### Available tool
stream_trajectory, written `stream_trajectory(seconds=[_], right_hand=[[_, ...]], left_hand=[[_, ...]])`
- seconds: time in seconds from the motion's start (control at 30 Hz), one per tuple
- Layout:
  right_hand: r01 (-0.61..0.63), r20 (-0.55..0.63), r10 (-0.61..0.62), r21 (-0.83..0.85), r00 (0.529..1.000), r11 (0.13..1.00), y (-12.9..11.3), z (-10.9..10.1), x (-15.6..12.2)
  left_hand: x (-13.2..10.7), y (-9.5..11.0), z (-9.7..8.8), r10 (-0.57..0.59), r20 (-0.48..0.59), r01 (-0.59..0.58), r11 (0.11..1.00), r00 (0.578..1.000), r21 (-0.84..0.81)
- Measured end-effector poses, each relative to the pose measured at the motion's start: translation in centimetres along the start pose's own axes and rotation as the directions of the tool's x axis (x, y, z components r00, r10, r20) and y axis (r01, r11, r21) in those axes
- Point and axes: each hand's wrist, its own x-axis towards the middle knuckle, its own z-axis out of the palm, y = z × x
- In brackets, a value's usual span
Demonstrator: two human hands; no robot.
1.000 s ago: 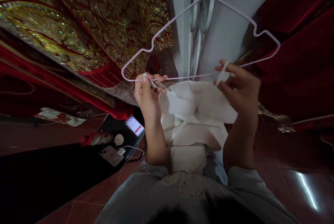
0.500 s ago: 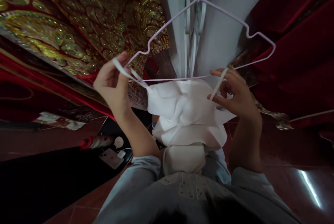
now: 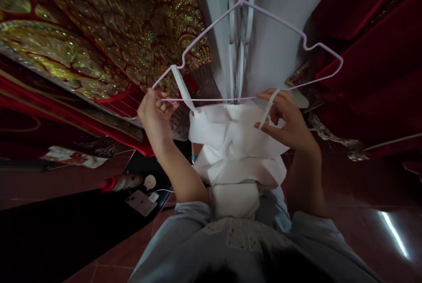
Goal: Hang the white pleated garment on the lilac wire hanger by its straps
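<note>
A pale lilac clothes hanger (image 3: 273, 15) hangs in front of me by its hook. White folded fabric with straps (image 3: 227, 129) hangs below its bottom bar and bunches down toward my lap; I cannot tell what kind of item it is. Its left strap (image 3: 180, 81) is looped over the hanger's left notch. At the hanger's left corner, the fingers of my left hand (image 3: 156, 118) pinch the wire. My right hand (image 3: 286, 118) holds the right strap (image 3: 268, 109) stretched in a loop over thumb and forefinger, the forefinger close to the bottom bar.
Gold-sequinned red garments (image 3: 154, 23) hang close on the left, dark red garments (image 3: 372, 54) on the right. A grey metal folding frame (image 3: 234, 54) stands behind the hanger. On a black surface (image 3: 66, 230) at lower left lie a phone (image 3: 140, 203), a white charger (image 3: 153, 197) and a red-capped bottle (image 3: 121, 182).
My left hand has let go of the left strap, which now sits on the hanger's notch, and has moved down to the hanger's corner. My right hand and the hanger have shifted slightly left.
</note>
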Motion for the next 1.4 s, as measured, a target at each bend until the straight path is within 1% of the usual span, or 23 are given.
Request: stream_trajectory(seconds=[0.07,0.13,0.23,0.27,0.37,0.4,0.47,0.53,0.6,0.67,0.73,0.8,0.87,0.93,0.97,1.0,1.03,1.1,1.13,1.2,1.27,1.33,1.4], right_hand=[[-0.004,-0.012,0.004,-0.006,1.000,1.000,-0.3,0.4,0.0],[0.005,-0.073,-0.006,-0.019,0.997,1.000,-0.4,0.8,-0.1],[0.060,-0.320,-0.069,-0.037,0.945,0.998,0.6,0.5,-0.2],[0.089,-0.444,-0.098,-0.040,0.891,0.995,1.3,0.0,-0.1],[0.198,-0.746,-0.173,-0.056,0.643,0.979,4.0,-2.8,0.5],[0.211,-0.764,-0.181,-0.060,0.619,0.976,4.8,-3.8,1.0],[0.186,-0.713,-0.184,-0.077,0.676,0.980,5.5,-5.6,2.2],[0.123,-0.614,-0.151,-0.088,0.775,0.989,4.9,-6.4,3.8],[0.046,-0.508,-0.102,-0.123,0.855,0.991,3.4,-6.2,5.3],[-0.007,-0.420,-0.074,-0.187,0.905,0.982,1.9,-5.7,6.4],[0.011,-0.402,-0.131,-0.286,0.906,0.958,0.8,-5.3,6.8],[0.064,-0.416,-0.230,-0.375,0.880,0.925,0.1,-4.9,6.4],[0.138,-0.470,-0.358,-0.440,0.807,0.887,-0.5,-4.2,5.7],[0.209,-0.553,-0.454,-0.449,0.699,0.869,-1.2,-2.9,4.7],[0.232,-0.572,-0.459,-0.427,0.679,0.874,-1.7,-2.0,4.1],[0.240,-0.559,-0.428,-0.379,0.711,0.894,-2.0,-1.1,3.5],[0.228,-0.496,-0.364,-0.313,0.788,0.922,-2.3,0.0,2.9],[0.136,-0.239,-0.178,-0.183,0.954,0.974,-2.5,2.1,1.7],[0.079,-0.123,-0.097,-0.143,0.988,0.987,-2.3,3.1,1.2],[0.008,-0.069,-0.015,-0.099,0.998,0.995,-1.6,4.9,0.4],[0.000,-0.177,-0.011,-0.062,0.984,0.998,-0.7,6.4,0.0],[0.023,-0.269,-0.031,-0.032,0.963,0.999,0.0,7.6,-0.1],[0.031,-0.290,-0.033,-0.011,0.956,0.999,0.2,8.5,0.0]], left_hand=[[-1.8,-1.4,0.7,-0.059,0.008,0.059,0.995,0.998,-0.082],[-3.1,-2.0,1.8,-0.038,0.035,0.041,0.994,0.999,-0.103],[-3.7,-1.9,3.0,0.048,0.045,-0.041,0.989,0.998,-0.140],[-3.6,-1.7,3.0,0.070,0.042,-0.063,0.987,0.997,-0.146],[-3.2,-0.9,2.9,0.103,0.032,-0.099,0.989,0.994,-0.110],[-3.2,-0.7,2.9,0.106,0.020,-0.104,0.990,0.994,-0.091],[-3.4,-0.4,3.2,0.106,-0.018,-0.107,0.991,0.994,-0.080],[-3.8,-0.4,3.7,0.098,-0.053,-0.103,0.989,0.994,-0.105],[-4.0,-0.5,4.1,0.088,-0.075,-0.098,0.983,0.993,-0.153],[-4.1,-0.7,4.3,0.085,-0.067,-0.096,0.980,0.994,-0.177],[-4.0,-0.9,4.1,0.088,-0.039,-0.093,0.982,0.995,-0.164],[-3.9,-0.9,4.0,0.084,-0.023,-0.087,0.986,0.996,-0.141],[-4.0,-0.9,3.9,0.068,-0.037,-0.073,0.988,0.997,-0.137],[-4.2,-0.9,4.0,0.051,-0.040,-0.057,0.985,0.998,-0.161],[-4.3,-0.9,4.1,0.046,-0.029,-0.050,0.982,0.999,-0.185],[-4.4,-1.0,4.2,0.044,-0.015,-0.046,0.976,0.999,-0.212],[-4.5,-1.0,4.3,0.043,-0.002,-0.042,0.970,0.999,-0.238],[-4.8,-1.3,4.5,0.047,0.005,-0.044,0.963,0.999,-0.265],[-5.0,-1.5,4.5,0.052,-0.004,-0.051,0.964,0.999,-0.259],[-5.4,-1.6,4.5,0.058,-0.022,-0.061,0.977,0.998,-0.203],[-5.8,-1.4,4.3,0.054,-0.007,-0.054,0.993,0.999,-0.106],[-6.4,-0.5,3.8,0.040,0.075,-0.041,0.999,0.996,0.011],[-6.8,1.0,3.2,0.024,0.182,-0.050,0.989,0.983,0.136]])
